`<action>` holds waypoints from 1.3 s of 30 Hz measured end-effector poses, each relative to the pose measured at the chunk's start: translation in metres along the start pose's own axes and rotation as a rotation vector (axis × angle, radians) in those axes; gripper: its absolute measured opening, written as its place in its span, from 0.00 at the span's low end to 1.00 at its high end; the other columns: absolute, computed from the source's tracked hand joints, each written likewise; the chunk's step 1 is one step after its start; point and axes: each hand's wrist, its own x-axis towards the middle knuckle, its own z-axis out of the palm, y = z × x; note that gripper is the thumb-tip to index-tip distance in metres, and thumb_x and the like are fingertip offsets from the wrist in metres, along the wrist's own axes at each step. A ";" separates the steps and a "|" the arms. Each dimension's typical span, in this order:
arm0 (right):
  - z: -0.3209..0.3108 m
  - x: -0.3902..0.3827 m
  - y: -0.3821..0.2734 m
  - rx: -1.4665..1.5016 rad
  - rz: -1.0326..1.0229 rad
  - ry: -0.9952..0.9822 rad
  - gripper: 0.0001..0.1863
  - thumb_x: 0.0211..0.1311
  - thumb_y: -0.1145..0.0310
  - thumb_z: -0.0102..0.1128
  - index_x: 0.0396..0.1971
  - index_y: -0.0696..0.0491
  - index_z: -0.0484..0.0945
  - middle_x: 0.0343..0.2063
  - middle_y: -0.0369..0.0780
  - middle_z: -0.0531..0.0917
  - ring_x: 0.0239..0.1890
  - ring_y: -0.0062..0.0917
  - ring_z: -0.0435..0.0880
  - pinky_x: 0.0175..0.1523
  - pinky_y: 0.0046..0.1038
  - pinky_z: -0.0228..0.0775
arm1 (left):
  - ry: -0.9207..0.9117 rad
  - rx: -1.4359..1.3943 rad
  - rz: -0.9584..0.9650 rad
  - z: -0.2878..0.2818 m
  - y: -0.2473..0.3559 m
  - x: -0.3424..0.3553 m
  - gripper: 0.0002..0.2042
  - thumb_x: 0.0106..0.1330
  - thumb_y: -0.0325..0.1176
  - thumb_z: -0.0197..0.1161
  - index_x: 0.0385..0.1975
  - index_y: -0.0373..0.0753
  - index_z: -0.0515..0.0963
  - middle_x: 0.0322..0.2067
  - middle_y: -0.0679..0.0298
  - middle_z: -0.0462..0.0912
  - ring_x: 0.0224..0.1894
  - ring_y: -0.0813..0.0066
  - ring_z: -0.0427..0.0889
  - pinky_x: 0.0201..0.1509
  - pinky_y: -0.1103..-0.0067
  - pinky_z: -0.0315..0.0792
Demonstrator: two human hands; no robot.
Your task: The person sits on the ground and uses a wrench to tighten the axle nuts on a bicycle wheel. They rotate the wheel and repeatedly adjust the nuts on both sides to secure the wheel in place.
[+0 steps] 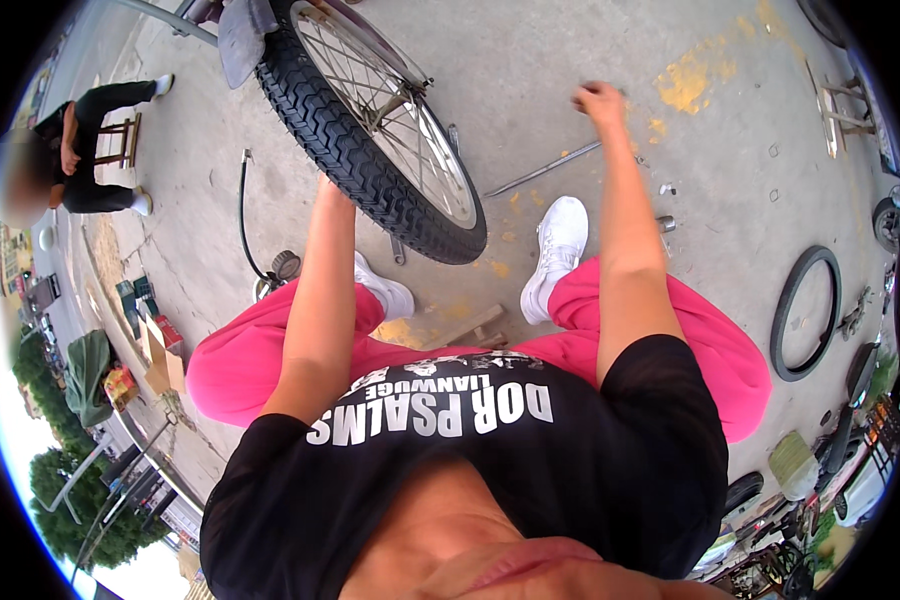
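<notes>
Head view, and here's the danger spot: the left hand (pixel 335 192) is tucked behind the tyre (pixel 345 155), mostly hidden, so I can't tell whether its grip is closed on anything. Should the tyre turn, fingers might get caught among those thin spokes (pixel 355 75). Over to the right hand (pixel 600 102), well apart on the other side: it looks curled, but blur leaves that grip unreadable too. With at most 1 hand on the tyre, a weak hold could let it swing. Watch the metal rod (pixel 545 168) on the concrete floor (pixel 530 60); a careless right shoe (pixel 562 245) could roll it. Now the tyre itself: just beyond and between the 2 shoes, slanting, black, chunky block tread, seated around a silvery rim (pixel 457 212); the hub (pixel 380 115) looks brownish, perhaps rusty.
</notes>
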 end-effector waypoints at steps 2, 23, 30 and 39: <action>0.049 -0.029 -0.068 0.312 -0.076 -0.291 0.16 0.53 0.70 0.61 0.40 0.62 0.75 0.34 0.41 0.80 0.34 0.24 0.80 0.41 0.23 0.76 | 0.003 -0.124 0.022 0.009 0.000 -0.005 0.11 0.69 0.39 0.48 0.28 0.41 0.67 0.19 0.63 0.71 0.23 0.66 0.72 0.30 0.73 0.71; 0.129 -0.078 -0.154 0.292 -0.245 -0.779 0.11 0.58 0.73 0.58 0.40 0.61 0.77 0.30 0.38 0.81 0.31 0.21 0.81 0.40 0.23 0.76 | 0.106 -0.033 0.133 0.065 0.021 -0.050 0.13 0.62 0.31 0.56 0.43 0.30 0.73 0.37 0.60 0.80 0.37 0.71 0.79 0.41 0.75 0.75; 0.134 -0.085 -0.159 -0.094 -0.342 -0.627 0.17 0.63 0.59 0.53 0.27 0.60 0.76 0.18 0.39 0.78 0.18 0.21 0.76 0.25 0.23 0.70 | 0.121 0.051 0.120 0.073 0.027 -0.055 0.14 0.61 0.31 0.57 0.43 0.28 0.73 0.37 0.59 0.80 0.37 0.71 0.80 0.42 0.76 0.74; 0.143 -0.080 -0.153 0.086 -0.315 -0.534 0.25 0.65 0.48 0.45 0.21 0.56 0.72 0.12 0.34 0.70 0.14 0.19 0.67 0.21 0.22 0.61 | 0.109 0.099 0.138 0.073 0.026 -0.054 0.14 0.61 0.32 0.58 0.43 0.29 0.73 0.38 0.58 0.80 0.38 0.70 0.80 0.42 0.76 0.74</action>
